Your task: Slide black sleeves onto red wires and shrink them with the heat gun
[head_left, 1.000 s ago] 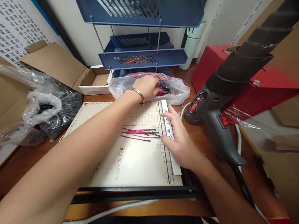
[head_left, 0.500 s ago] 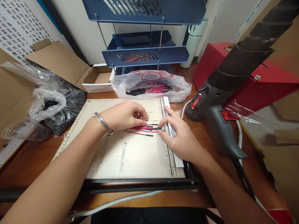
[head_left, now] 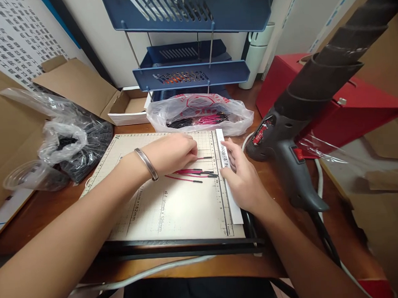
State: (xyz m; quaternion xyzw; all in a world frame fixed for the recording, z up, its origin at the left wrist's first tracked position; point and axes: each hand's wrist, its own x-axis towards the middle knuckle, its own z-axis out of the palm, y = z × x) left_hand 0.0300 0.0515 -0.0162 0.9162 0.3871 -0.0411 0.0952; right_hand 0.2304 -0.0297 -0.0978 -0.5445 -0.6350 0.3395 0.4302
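My left hand [head_left: 176, 151], wearing a silver bracelet, is closed with fingertips pinched on a red wire [head_left: 202, 158]. The black end of that wire sticks out to the right. Just below lies a small bunch of red wires [head_left: 190, 171] with black ends, on the cream paper cutter board [head_left: 188, 211] printed with grid lines and sizes. My right hand [head_left: 241, 178] rests over the white strip at the board's right side. Its thumb and fingers are bent but apart, and I see nothing between them.
Behind the board sits a clear plastic bag [head_left: 237, 114] of red and black wires, below a blue rack [head_left: 192, 77]. A heat gun [head_left: 295, 158] leans at the right before a red box [head_left: 358, 111]. Bagged black parts [head_left: 83, 145] and an open carton [head_left: 128, 118] are at left.
My left hand has lifted one red wire slightly up, apart from the bunch. My right hand has let go of the wire ends and shifted right onto the white strip.
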